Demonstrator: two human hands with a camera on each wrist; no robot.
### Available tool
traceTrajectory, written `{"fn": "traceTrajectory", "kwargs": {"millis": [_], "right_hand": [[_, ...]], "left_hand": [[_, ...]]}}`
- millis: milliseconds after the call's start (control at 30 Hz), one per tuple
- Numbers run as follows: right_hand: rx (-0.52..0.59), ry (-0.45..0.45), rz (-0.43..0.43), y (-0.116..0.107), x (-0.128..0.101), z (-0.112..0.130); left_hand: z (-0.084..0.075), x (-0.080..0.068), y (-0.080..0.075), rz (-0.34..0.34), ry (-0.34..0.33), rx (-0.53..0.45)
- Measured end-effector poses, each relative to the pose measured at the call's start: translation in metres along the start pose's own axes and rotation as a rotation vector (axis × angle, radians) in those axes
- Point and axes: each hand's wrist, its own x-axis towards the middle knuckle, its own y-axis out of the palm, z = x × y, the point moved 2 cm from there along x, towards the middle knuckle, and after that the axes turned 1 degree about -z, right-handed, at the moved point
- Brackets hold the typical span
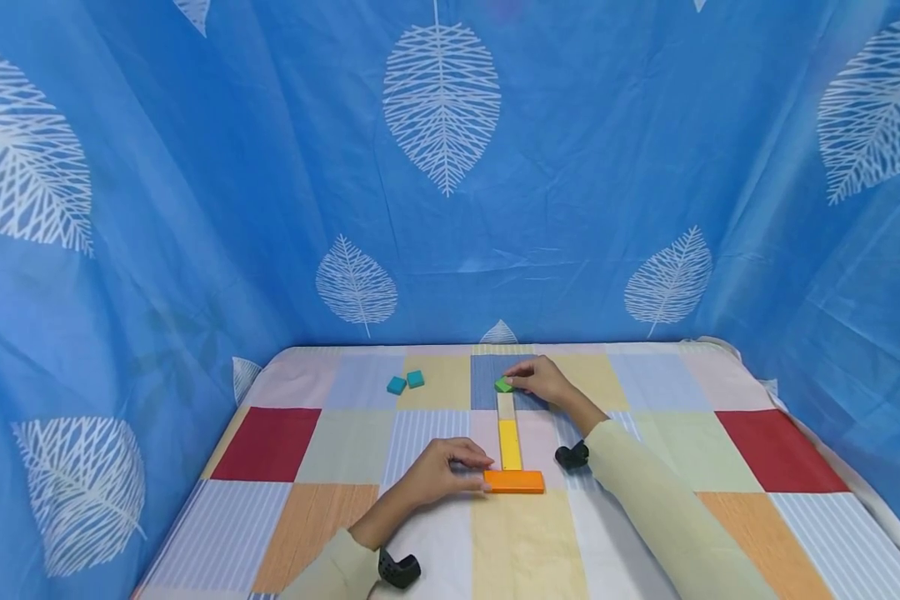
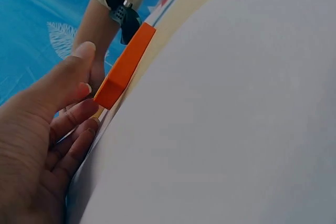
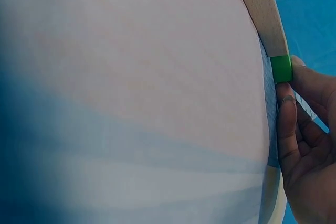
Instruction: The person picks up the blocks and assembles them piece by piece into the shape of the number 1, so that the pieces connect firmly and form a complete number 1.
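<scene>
On a patchwork-covered tabletop (image 1: 780,454), the left hand (image 1: 438,471) pinches the near end of an orange block (image 1: 514,482), while the right hand (image 1: 543,379) grips a small green block (image 1: 503,385) at the far end of a row of natural-wood (image 1: 506,406) and yellow blocks (image 1: 509,443). Two teal cubes (image 1: 406,382) lie well apart to the left.

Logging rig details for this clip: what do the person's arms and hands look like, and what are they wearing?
Both arms wear long pale cream sleeves, the left sleeve and right sleeve ending at the wrists. The left hand and right hand are bare: no gloves, and no rings that I can make out. A small black perforated wrist mount sits by each cuff, left and right.
</scene>
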Motion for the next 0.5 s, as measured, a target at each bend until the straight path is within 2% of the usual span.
{"fn": "traceTrajectory", "kwargs": {"millis": [233, 500], "right_hand": [[-0.006, -0.002, 0.0, -0.001, -0.002, 0.0], [-0.026, -0.006, -0.004, 0.002, 0.0, 0.003]], "left_hand": [[-0.004, 0.003, -0.001, 0.024, -0.054, -0.036], [-0.011, 0.006, -0.017, -0.016, -0.106, 0.052]]}}
